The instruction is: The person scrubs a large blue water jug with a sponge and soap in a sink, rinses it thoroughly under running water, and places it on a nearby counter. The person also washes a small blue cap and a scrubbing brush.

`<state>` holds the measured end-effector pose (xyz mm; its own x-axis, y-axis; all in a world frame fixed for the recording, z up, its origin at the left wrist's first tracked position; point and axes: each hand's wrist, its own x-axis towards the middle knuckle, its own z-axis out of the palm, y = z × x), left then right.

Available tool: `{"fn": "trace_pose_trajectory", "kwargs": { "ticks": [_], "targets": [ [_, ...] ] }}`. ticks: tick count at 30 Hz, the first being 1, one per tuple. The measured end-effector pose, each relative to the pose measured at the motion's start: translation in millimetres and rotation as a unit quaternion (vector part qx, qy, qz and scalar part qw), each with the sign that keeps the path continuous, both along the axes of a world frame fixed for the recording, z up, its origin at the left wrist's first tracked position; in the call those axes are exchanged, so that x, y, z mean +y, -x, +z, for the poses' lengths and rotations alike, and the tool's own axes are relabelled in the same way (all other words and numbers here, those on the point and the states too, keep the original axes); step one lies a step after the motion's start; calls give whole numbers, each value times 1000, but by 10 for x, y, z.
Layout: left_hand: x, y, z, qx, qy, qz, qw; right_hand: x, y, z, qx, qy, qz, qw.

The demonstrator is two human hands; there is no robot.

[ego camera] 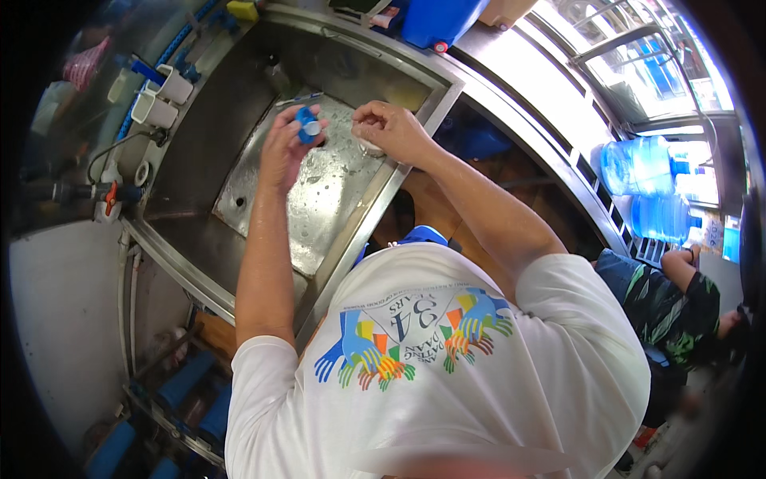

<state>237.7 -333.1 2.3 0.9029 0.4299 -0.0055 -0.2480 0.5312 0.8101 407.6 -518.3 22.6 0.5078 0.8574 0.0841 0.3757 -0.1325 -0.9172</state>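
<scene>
Over the stainless steel sink (pixel 335 197), my left hand (pixel 284 143) holds a blue plastic cap (pixel 308 126) with a whitish round inner part facing up. To the right of it, my right hand (pixel 389 129) is bent with its fingers curled together near the sink's right rim. Whether those fingers pinch something small cannot be seen. A pale round thing (pixel 371 148) shows just below the right hand, partly hidden by it. Beyond the left hand, a thin white and blue brush-like item (pixel 299 99) lies in the sink.
A yellow sponge (pixel 242 10) sits at the sink's far left corner. White holders (pixel 154 108) and a valve with an orange handle (pixel 111 197) are at left. A blue container (pixel 443 24) stands beyond the sink. Large blue water bottles (pixel 640 164) and another person (pixel 658 299) are at right.
</scene>
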Motion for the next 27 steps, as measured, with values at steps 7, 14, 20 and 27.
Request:
{"fn": "trace_pose_trajectory", "kwargs": {
  "ticks": [7,14,20,27],
  "targets": [
    [-822,-775,677,-44,3,-73,996,-527,55,791,97,-82,-113,985],
    [-1448,-1267,787,-90,-6,-104,990,-1181,-257,952,32,-53,-216,974],
    [-2138,-1770,845,-104,-59,-82,989,-1819,-602,1012,-10,-65,-283,957],
    [-2930,-2397,824,-45,-139,-143,979,-2623,-1200,794,-58,-154,-340,926]
  ]
}}
